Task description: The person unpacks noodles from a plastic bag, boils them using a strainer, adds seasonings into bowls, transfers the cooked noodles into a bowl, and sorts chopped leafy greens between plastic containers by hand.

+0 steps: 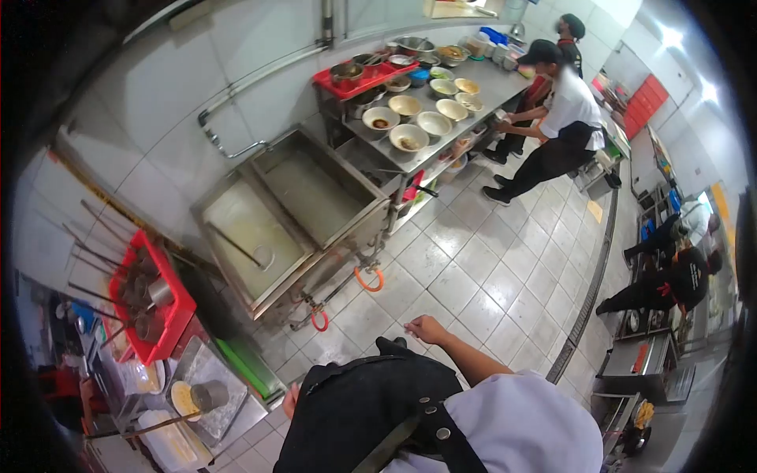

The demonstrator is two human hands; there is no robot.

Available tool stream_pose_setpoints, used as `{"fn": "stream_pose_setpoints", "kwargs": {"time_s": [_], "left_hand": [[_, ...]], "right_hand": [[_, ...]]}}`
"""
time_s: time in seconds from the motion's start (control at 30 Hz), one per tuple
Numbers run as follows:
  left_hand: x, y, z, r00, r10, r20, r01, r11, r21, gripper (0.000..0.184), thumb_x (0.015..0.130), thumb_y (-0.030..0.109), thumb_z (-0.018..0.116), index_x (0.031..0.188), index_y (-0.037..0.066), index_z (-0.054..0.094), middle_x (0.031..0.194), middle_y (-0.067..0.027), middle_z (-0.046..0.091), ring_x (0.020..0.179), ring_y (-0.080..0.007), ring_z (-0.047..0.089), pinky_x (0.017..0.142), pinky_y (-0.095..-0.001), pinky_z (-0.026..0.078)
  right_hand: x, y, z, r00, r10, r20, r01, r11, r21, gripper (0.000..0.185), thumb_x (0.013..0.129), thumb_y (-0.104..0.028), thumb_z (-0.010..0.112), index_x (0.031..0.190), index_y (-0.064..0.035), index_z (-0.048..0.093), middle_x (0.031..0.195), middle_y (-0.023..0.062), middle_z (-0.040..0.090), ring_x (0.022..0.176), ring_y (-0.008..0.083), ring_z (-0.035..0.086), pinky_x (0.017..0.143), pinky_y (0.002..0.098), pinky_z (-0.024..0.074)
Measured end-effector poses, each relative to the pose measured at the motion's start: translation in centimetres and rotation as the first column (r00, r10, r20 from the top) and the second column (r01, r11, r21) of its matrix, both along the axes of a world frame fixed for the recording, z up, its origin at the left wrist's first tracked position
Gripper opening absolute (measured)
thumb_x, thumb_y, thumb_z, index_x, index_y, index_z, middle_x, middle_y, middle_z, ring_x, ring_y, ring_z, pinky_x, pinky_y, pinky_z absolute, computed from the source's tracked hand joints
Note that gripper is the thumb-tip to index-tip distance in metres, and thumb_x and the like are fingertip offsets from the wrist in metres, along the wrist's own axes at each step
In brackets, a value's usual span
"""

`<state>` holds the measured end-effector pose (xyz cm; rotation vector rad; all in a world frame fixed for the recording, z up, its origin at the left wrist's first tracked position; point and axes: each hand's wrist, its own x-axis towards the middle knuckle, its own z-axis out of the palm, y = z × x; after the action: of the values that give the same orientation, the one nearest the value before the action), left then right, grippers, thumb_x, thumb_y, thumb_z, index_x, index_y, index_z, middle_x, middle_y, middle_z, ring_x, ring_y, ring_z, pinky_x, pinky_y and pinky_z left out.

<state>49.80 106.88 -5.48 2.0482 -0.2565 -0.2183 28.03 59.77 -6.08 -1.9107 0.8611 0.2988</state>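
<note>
On the left, a red basket of long-handled ladles stands at a metal counter, near a metal cup and a plate of yellow food. The left hand shows at the dark apron's edge, mostly hidden — its fingers cannot be judged. Ahead, a two-basin metal sink holds cloudy water and a long rod, against a tiled wall. The right hand hangs over the pale tiled floor, forearm reaching forward from a white sleeve, fingers loosely curled — nothing visible in them. Beyond the sink, bowls cover another counter, beside a person in white. Far right, print on a dark shirt is too small to read.
</note>
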Motion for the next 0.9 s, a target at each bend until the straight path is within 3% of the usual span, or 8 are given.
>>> {"fn": "stream_pose_setpoints", "kwargs": {"time_s": [0.13,0.2,0.3,0.43,0.6,0.7,0.77,0.9], "left_hand": [[0.3,-15.2,4.6,0.953,-0.225,-0.203,0.177,0.956,-0.232,0.022,0.108,0.016,0.066,0.096,-0.001,0.07,0.078,-0.0034,0.068,0.065,-0.0105,0.059,0.064,-0.0286,0.05],[1.2,-21.8,5.5,0.865,-0.406,-0.295,0.296,0.887,-0.354,0.018,0.106,0.015,0.069,0.104,-0.002,0.073,0.081,-0.0052,0.071,0.066,-0.0106,0.062,0.065,-0.0278,0.053],[0.4,-29.5,6.8,0.734,-0.565,-0.378,0.422,0.815,-0.398,0.011,0.099,0.01,0.078,0.099,-0.001,0.076,0.077,-0.0047,0.072,0.064,-0.0085,0.062,0.061,-0.0244,0.051],[-0.3,-38.7,8.8,0.706,-0.668,-0.235,0.698,0.711,0.078,0.04,0.107,0.028,0.069,0.074,0.005,0.069,0.064,0.0006,0.064,0.059,-0.0057,0.056,0.056,-0.0247,0.043],[-0.9,-51.1,1.8,0.498,-0.833,-0.24,0.807,0.547,-0.224,0.032,0.113,0.027,0.055,0.098,0.004,0.072,0.069,-0.0016,0.064,0.063,-0.0085,0.058,0.062,-0.0265,0.048],[0.1,-60.7,-1.2,0.234,-0.946,-0.223,0.844,0.312,-0.437,0.025,0.113,0.02,0.053,0.122,0.002,0.069,0.085,-0.0043,0.069,0.075,-0.009,0.063,0.071,-0.0253,0.051],[-0.3,-67.9,-1.8,0.246,-0.941,-0.232,0.828,0.328,-0.454,0.023,0.112,0.016,0.054,0.122,0.002,0.069,0.085,-0.0039,0.069,0.077,-0.009,0.064,0.072,-0.0247,0.052],[-3.0,-82.6,3.5,0.278,-0.913,-0.299,0.868,0.372,-0.328,0.021,0.111,0.013,0.056,0.124,0.002,0.069,0.089,-0.0042,0.072,0.081,-0.0101,0.067,0.074,-0.0252,0.054]], "right_hand": [[-3.3,-5.3,-0.8,0.929,-0.22,0.297,0.184,0.972,0.146,0.042,0.09,-0.005,0.072,0.131,-0.0088,0.075,0.1,0.0104,0.078,0.08,0.0196,0.073,0.079,0.0353,0.0588],[-4.7,-8.6,1.4,0.947,-0.156,0.28,0.175,0.984,-0.043,0.043,0.089,0.0,0.071,0.131,-0.0083,0.074,0.106,0.0088,0.077,0.075,0.0158,0.069,0.076,0.0336,0.0584],[-5.8,-13.4,6.6,0.879,-0.278,0.386,0.278,0.959,0.057,0.037,0.093,-0.005,0.075,0.129,-0.0075,0.074,0.101,0.0075,0.075,0.071,0.014,0.067,0.074,0.032,0.0581],[-6.8,-21.1,12.3,0.851,-0.412,0.325,0.366,0.91,0.195,0.02,0.099,-0.024,0.078,0.108,-0.0058,0.077,0.075,0.0015,0.063,0.063,0.0095,0.056,0.062,0.0317,0.0489],[-7.5,-33.7,14.5,0.843,-0.352,0.407,0.386,0.923,-0.001,0.04,0.105,-0.038,0.071,0.087,-0.0028,0.074,0.058,-0.002,0.049,0.058,0.0081,0.044,0.054,0.0323,0.0354],[-9.3,-41.4,14.9,0.865,-0.343,0.367,0.373,0.928,-0.011,0.044,0.108,-0.041,0.063,0.092,-0.0011,0.075,0.07,0.0061,0.065,0.066,0.015,0.06,0.064,0.0342,0.0484],[-11.5,-45.7,14.8,0.903,-0.295,0.313,0.344,0.932,-0.112,0.052,0.109,-0.047,0.056,0.092,-0.0023,0.075,0.08,0.0161,0.073,0.077,0.0315,0.07,0.076,0.0421,0.0538],[-16.6,-52.2,14.3,0.959,-0.28,-0.037,0.279,0.959,-0.047,0.064,0.109,-0.057,0.047,0.1,-0.0018,0.077,0.093,0.0202,0.076,0.088,0.0375,0.073,0.084,0.0469,0.0553]]}}
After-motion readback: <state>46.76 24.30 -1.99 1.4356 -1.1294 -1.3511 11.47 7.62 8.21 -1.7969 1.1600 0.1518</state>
